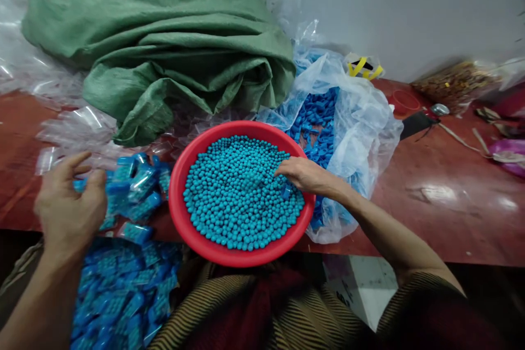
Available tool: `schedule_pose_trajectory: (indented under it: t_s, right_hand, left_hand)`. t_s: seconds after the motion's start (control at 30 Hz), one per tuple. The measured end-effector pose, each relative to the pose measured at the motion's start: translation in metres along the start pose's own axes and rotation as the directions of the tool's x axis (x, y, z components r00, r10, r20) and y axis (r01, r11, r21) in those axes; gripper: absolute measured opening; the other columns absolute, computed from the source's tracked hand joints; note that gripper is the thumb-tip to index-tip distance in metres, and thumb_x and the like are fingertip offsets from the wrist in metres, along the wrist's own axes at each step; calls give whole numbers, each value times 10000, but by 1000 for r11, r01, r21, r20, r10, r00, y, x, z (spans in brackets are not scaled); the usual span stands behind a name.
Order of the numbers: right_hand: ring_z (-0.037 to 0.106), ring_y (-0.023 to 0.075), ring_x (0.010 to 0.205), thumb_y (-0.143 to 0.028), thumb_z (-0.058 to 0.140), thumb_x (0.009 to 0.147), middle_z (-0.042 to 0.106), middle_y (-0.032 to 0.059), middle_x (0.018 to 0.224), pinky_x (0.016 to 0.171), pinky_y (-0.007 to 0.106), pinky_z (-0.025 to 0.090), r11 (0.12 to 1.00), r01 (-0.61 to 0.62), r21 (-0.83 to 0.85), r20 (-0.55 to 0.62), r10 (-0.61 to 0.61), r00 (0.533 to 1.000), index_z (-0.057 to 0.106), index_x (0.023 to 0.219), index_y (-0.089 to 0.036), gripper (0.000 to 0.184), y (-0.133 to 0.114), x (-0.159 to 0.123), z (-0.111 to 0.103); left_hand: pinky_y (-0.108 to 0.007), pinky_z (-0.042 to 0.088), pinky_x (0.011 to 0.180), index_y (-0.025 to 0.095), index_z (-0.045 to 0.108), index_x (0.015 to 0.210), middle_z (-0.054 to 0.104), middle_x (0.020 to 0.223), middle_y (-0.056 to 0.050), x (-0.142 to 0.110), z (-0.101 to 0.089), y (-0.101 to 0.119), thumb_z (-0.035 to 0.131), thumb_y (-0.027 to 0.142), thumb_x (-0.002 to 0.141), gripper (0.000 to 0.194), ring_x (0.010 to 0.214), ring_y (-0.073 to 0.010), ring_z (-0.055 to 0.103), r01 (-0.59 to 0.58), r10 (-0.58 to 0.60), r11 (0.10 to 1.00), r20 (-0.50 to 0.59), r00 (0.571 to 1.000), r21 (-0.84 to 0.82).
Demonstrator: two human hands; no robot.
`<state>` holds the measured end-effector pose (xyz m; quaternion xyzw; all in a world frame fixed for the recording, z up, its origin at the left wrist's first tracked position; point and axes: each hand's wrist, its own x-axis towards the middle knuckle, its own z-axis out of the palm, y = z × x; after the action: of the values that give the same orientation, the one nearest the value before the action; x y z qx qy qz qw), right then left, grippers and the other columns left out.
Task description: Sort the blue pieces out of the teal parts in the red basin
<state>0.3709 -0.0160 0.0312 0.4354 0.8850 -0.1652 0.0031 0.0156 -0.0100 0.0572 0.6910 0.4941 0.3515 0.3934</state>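
Two hands [69, 205] [303, 174], one basin [177, 191], many beads [241, 202]

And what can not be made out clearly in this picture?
In the head view:
Left hand: finger details, blurred.
Right hand: whether it holds the blue piece; its fingers hide the contact.
Green cloth: what its folds cover.
Lower blue packs: the pile's full extent, cut off by the bottom edge.

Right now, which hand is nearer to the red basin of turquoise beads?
Right. The right hand reaches over the right rim of the red basin; the left hand is off to its left, apart from the rim.
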Motion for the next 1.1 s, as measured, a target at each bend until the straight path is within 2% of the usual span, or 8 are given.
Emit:
schedule_pose_trajectory:
  t_s: [0.23,0.33,0.43,0.5,0.63,0.77,0.93,1.1]
  right_hand:
    - [503,249,968,-272,603,833,614,90,1005,740,319,348,963,-71,-259,189,123,974,688,953,-217,156,-11,-8,14]
    - [523,250,980,-323,633,817,624,99,1010,741,309,352,965,-80,-251,178,128,976,655,958,-179,202,-12,-2,15]
    - [589,214,873,-346,580,862,662,88,910,697,278,374,972,-196,-129,130,212,968,589,1080,-153,291,-12,5,11]
    - [616,207,880,-351,525,898,680,86,936,712,273,399,968,-252,-16,38,253,967,543,1176,-159,338,-15,14,11]
    - [605,211,1024,-227,486,911,656,104,1125,832,301,426,985,-139,103,-111,151,982,524,1239,-166,337,-23,36,19]
    - [637,209,957,-187,507,883,690,82,1060,804,299,448,985,-127,116,-50,133,990,578,1196,-198,321,-24,38,23]
    - [646,235,986,-177,550,850,697,92,1073,849,334,468,971,-204,125,24,202,979,615,1174,-191,331,-11,18,20]
    - [603,207,1108,-137,527,852,650,104,1192,953,327,445,942,-113,318,-224,190,956,586,1224,-143,376,-16,28,26]
  left_hand:
    - [-303,462,757,198,604,1102,646,827,-35,31,80,-11,541,389,820,346,780,-191,608,-83,22,929,168,985,360]
    - [-303,441,741,191,599,1130,635,838,-34,45,107,-23,583,386,796,387,769,-196,594,-124,-18,898,318,948,422]
    - [-280,419,693,207,607,1110,612,795,-12,55,125,-31,621,380,763,388,741,-186,574,-131,-58,901,414,908,413]
    - [-267,399,667,217,618,1078,594,776,-3,58,132,-33,622,376,757,358,731,-178,558,-127,-60,901,409,911,415]
    - [-253,349,608,206,626,912,542,692,18,59,136,-33,605,374,748,235,675,-159,514,-97,-76,915,401,913,393]
    - [-249,315,570,190,528,704,484,619,38,60,138,-33,574,316,726,135,610,-135,456,5,-149,945,419,895,326]
    - [-250,313,566,192,456,661,453,592,51,62,137,-37,564,299,695,156,586,-124,422,92,-183,968,407,895,234]
    - [-240,290,527,196,419,682,369,564,73,62,133,-35,546,268,691,146,544,-106,348,133,-167,985,394,904,112]
